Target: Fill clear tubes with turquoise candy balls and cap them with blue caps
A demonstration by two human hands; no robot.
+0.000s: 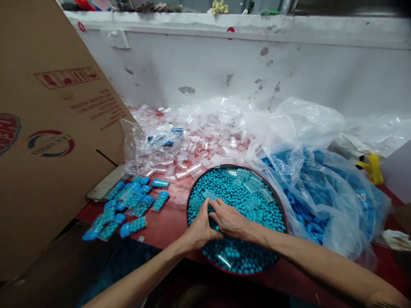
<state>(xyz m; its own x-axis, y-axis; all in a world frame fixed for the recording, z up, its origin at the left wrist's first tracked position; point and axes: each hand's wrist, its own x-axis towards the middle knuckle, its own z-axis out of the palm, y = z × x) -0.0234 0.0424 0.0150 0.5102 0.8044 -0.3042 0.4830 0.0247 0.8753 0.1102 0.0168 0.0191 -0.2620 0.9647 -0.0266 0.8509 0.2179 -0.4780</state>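
A round tray [285,214] with a dark red rim holds a deep layer of teal beads [212,179]. Over its near left part, my left hand [201,226] and my right hand [229,218] meet, fingers bent and fingertips together. What they pinch is mostly hidden by the fingers. A small clear plastic case [209,195] shows right at the fingertips; I cannot tell whether it is held or lies on the beads. More clear cases [253,184] rest on the beads at the tray's far right. Bead-filled cases with blue caps [133,226] lie left of the tray.
Many loose clear cases [205,149] spread behind the tray on the red table [168,231]. A clear plastic bag [346,205] of blue parts stands at the right. A large cardboard box [58,171] rises at the left. The white wall [205,68] closes the back.
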